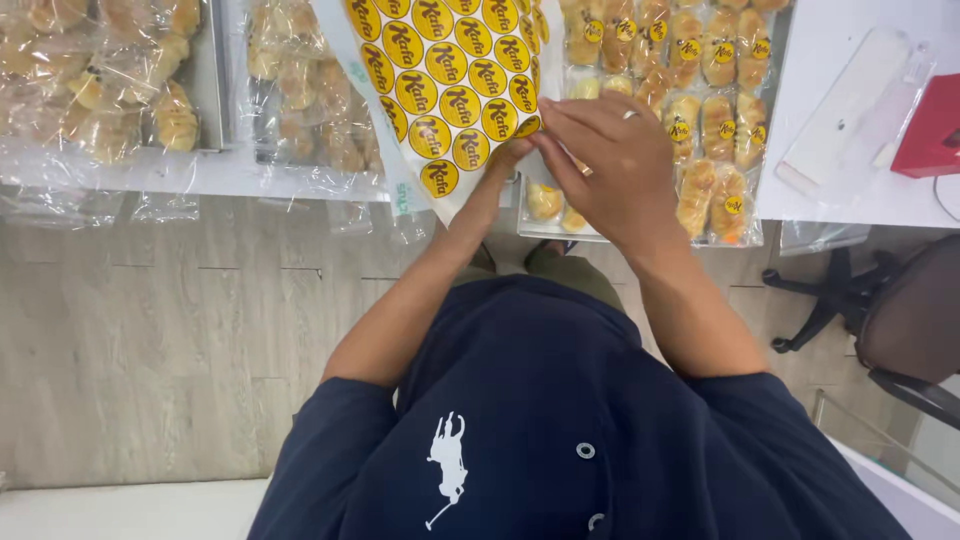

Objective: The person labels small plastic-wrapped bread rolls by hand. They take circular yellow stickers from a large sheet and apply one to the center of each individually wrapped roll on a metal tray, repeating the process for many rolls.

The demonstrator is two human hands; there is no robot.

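Observation:
My left hand (508,160) holds a white sheet of round yellow stickers (445,80) by its lower right edge, mostly hidden under the sheet and my other hand. My right hand (610,165), a ring on one finger, pinches at a sticker on the sheet's right edge. Below and behind the hands, a tray of wrapped pastries (700,100) lies on the white table; many packs carry a yellow sticker.
Two more trays of clear-wrapped pastries (120,80) (300,100) sit at the left. A white flat pack (850,110) and a red box (935,130) lie on the table at right. A dark office chair (890,320) stands at right on the wood-look floor.

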